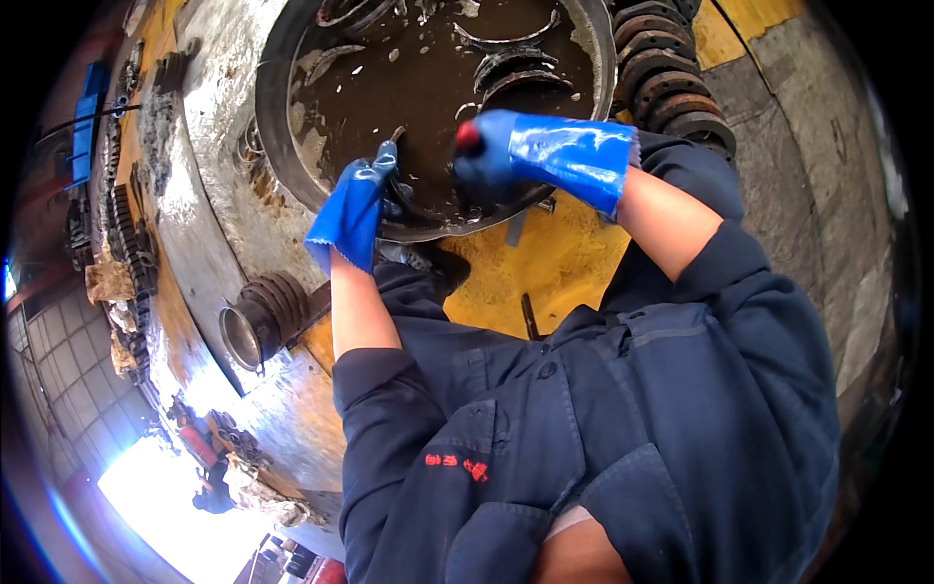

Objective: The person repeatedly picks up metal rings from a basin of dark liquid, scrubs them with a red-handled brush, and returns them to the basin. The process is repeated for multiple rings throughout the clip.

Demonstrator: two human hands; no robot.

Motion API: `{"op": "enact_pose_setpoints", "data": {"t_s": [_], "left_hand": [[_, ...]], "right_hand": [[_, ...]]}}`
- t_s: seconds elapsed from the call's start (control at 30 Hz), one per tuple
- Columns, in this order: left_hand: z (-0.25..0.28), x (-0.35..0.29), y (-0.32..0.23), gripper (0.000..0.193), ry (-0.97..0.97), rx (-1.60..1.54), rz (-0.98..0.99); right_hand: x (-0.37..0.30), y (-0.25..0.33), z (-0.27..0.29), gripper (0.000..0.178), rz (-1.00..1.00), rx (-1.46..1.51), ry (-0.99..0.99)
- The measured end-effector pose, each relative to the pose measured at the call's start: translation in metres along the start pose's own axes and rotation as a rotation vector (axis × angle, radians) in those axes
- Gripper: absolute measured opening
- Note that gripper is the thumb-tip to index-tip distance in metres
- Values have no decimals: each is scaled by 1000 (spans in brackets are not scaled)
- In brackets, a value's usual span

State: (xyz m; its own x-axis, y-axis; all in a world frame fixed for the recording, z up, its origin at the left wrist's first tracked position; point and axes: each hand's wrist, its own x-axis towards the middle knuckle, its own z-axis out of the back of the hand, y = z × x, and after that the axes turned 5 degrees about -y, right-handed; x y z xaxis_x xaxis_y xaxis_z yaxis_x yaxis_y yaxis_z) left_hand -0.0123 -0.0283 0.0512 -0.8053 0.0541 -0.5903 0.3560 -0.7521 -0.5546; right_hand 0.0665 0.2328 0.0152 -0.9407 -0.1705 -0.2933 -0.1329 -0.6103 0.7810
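Both my hands wear long blue rubber gloves over a wide round metal basin [275,102] of murky brown liquid. Along the basin's near-left rim, my left hand [358,190] is closed round a dark curved metal piece [416,210], whose far tip shows above the fingers. My right hand [491,151], smeared by motion, grips a tool with a red end [469,136]; a dark, brush-like part hangs below it, too blurred to name surely. Several curved metal segments [523,73] lie in the liquid farther back.
Beyond the basin's right side stands a row of stacked dark, rusty half-rings [671,83]. A ribbed metal cylinder [251,331] rests on the left beside the stained metal sheet [199,224]. A blue rack [89,122] and chain-like parts line the far left. Yellow floor [545,277] shows below the basin.
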Motion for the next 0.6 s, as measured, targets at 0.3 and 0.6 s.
{"op": "enact_pose_setpoints", "data": {"t_s": [0.3, 0.6], "left_hand": [[1, 1, -8, 62, 33, -155, 31], [-2, -5, -16, 59, 116, -90, 47]], "right_hand": [[51, -15, -37, 41, -135, 865, -418], [-17, 43, -28, 31, -14, 447, -65]]}}
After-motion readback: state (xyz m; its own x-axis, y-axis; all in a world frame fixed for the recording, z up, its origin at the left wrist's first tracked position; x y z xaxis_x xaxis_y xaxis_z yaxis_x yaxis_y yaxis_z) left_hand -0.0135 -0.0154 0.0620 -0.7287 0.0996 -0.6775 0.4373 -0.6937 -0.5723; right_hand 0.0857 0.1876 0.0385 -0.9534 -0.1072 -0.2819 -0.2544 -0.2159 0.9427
